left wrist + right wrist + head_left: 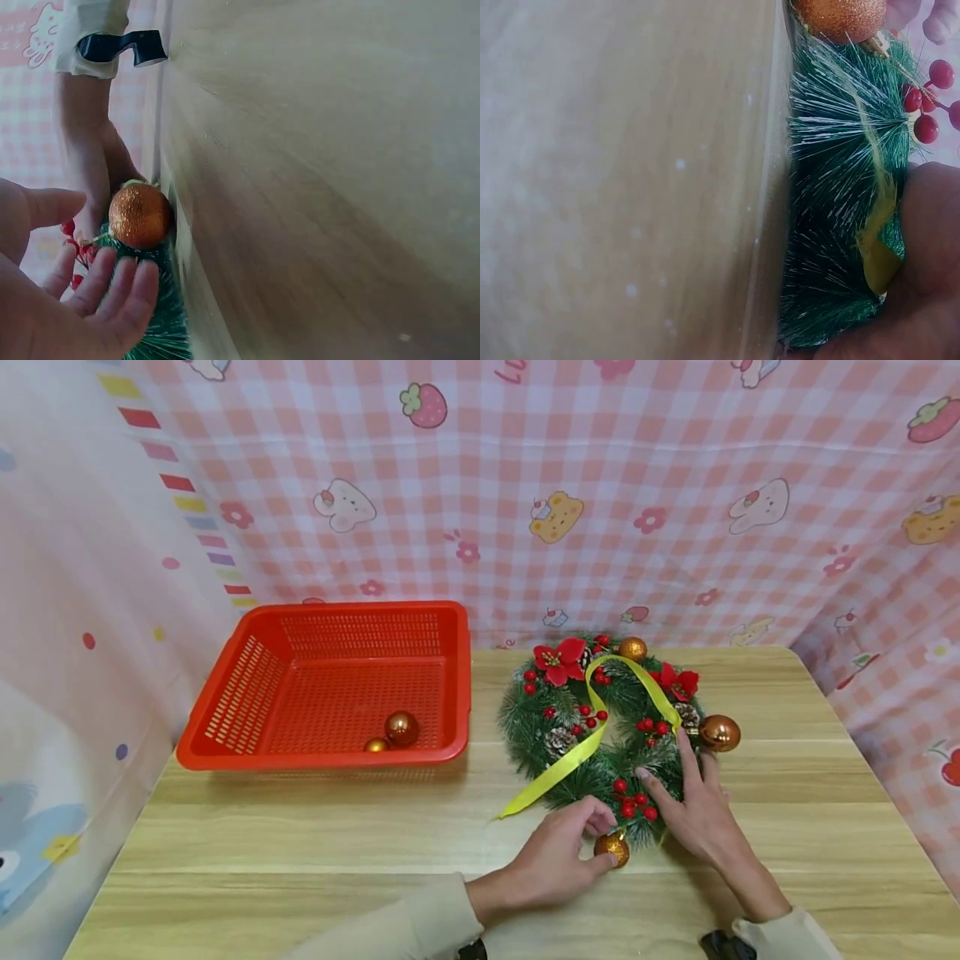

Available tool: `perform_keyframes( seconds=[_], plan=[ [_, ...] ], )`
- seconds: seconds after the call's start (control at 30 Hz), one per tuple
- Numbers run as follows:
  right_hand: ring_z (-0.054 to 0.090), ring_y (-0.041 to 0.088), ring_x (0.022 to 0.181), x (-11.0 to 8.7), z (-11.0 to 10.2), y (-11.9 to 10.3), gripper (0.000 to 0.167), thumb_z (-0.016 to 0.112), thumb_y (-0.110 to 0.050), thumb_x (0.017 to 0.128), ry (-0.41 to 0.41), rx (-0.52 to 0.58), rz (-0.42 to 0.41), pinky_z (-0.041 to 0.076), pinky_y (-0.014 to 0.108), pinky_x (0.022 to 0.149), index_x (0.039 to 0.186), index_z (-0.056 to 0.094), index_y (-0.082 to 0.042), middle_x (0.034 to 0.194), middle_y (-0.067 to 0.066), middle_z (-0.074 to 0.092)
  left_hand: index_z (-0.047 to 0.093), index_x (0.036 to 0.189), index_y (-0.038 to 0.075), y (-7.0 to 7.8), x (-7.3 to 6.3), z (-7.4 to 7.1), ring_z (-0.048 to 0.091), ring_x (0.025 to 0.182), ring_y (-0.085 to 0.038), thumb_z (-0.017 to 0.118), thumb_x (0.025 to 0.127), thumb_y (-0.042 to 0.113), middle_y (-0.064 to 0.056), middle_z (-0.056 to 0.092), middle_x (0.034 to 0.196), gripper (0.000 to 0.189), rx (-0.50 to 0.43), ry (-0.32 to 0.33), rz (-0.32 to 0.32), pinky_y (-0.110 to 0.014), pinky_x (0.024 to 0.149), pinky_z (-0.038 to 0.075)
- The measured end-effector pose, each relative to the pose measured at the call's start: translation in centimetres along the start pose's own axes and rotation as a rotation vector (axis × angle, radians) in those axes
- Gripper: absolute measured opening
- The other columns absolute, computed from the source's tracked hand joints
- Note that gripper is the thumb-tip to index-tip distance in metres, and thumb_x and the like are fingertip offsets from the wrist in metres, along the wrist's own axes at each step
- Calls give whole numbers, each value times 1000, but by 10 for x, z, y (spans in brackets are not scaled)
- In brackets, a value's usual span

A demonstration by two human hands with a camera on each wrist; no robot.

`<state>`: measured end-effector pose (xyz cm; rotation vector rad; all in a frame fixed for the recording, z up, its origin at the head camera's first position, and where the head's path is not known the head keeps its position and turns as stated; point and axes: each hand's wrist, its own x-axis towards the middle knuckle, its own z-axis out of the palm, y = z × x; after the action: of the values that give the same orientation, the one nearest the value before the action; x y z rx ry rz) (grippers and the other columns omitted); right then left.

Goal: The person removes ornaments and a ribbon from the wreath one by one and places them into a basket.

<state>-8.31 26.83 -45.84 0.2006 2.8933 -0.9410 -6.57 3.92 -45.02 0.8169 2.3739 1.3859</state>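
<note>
A green wreath (517,714) with red berries, pinecones and red flowers lies flat on the table. My right hand (701,818) rests on its lower right part, index finger and thumb extended over the greenery. A yellow ribbon (551,781) runs across the wreath from near that index finger to the lower left. At the near edge hangs a glittery orange ball (612,850), also in the left wrist view. Beside this ball is my left hand (551,856), fingers loosely bent; in the left wrist view they do not close round it.
To the left stands a red plastic basket (322,760) holding a shiny copper ball (402,727) and a smaller gold ball (377,745). On the wreath's outer edge are another copper ball (720,732) and a glittery ball (633,649). A patterned curtain (495,468) closes the back.
</note>
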Motion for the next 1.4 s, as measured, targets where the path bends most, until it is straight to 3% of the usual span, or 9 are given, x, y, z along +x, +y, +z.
perform_keyframes(
  seconds=[0.13,0.27,0.5,0.67,0.9,1.07,1.2,1.4],
  plan=[
    [23,74,125,0,0,0,90,45,-57,99,7,3,-7,18,81,97,159,-12,-20,155,39,3,57,103,20,2,2,6,57,88,-2,80,83,23,7,63,97,31,146,58,2,-15,76,45],
    [24,74,124,0,0,0,90,45,-57,99,10,1,-8,19,81,97,159,-12,-19,155,39,4,52,98,22,4,2,12,51,79,2,84,79,30,9,59,92,39,227,67,-20,-14,66,41],
    [24,74,125,0,-1,0,91,45,-57,99,-2,-2,-2,18,81,97,158,-13,-19,155,39,3,48,103,21,2,5,17,49,73,2,86,77,33,9,57,91,47,237,70,-55,-16,61,39],
    [23,76,123,0,-1,-1,91,44,-58,100,-6,-4,4,19,81,97,158,-13,-19,155,39,3,48,107,18,-1,7,16,53,76,2,83,82,25,8,58,92,43,152,50,-39,-15,65,42],
    [24,77,121,0,-1,0,90,43,-58,100,1,-6,-2,21,81,96,158,-13,-19,154,39,5,46,110,13,4,2,16,57,77,3,79,83,15,7,61,93,43,-162,2,-101,-15,72,49],
    [28,76,120,-1,0,0,90,45,-57,100,4,-5,-8,21,80,96,159,-12,-18,153,40,7,46,110,12,10,-2,18,60,79,3,78,84,13,8,60,94,42,-351,3,-156,-16,75,52],
    [27,76,120,-1,0,1,91,46,-56,100,8,-4,-9,22,80,96,159,-11,-18,153,40,8,45,110,11,14,-4,17,63,82,2,77,86,14,8,61,96,40,-411,20,-176,-16,75,52],
    [28,75,119,-1,0,1,90,45,-56,100,8,-7,-8,24,80,94,159,-11,-18,152,39,8,46,103,15,21,-7,14,66,93,-2,74,89,21,9,63,99,32,-379,63,-198,-19,78,51]
  ],
)
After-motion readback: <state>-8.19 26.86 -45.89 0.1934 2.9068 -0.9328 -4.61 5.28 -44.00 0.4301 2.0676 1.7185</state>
